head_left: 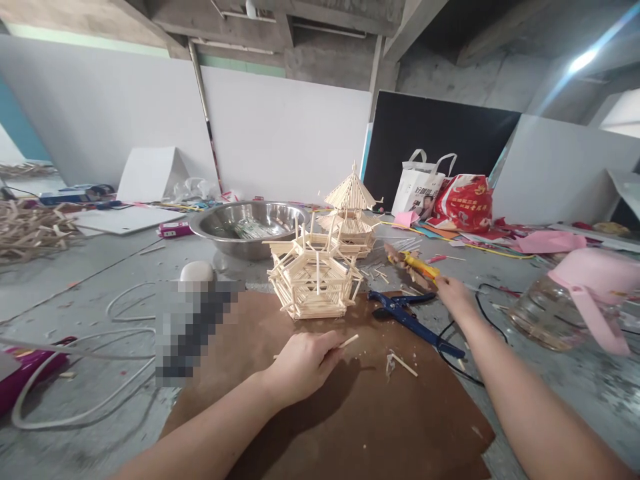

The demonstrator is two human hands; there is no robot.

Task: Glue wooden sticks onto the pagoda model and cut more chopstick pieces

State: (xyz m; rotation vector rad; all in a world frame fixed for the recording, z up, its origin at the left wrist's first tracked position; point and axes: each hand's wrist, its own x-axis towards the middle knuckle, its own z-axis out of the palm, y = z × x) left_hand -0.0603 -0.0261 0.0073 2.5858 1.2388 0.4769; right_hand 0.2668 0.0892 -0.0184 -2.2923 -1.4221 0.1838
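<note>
My left hand (303, 363) is closed in a pinch on a thin wooden stick (351, 341), held over the brown board (400, 427). Out to the right, my right hand (454, 299) has its fingers around the end of a yellow glue gun (423, 268). Just beyond my left hand stands a hexagonal stick model (320, 287) with open lattice sides and posts rising from its top. A second stick model, a pagoda (350, 193) with a pointed roof, is behind it. Blue-handled cutters (410, 320) lie between the hexagonal model and my right forearm.
A steel basin (240, 243) sits behind the models on the left. At right is a clear jug with a pink lid (545, 313). A white cable (125, 357) loops across the left floor. Bags (463, 203) and coloured paper lie at the back right. A loose stick (405, 365) rests on the board.
</note>
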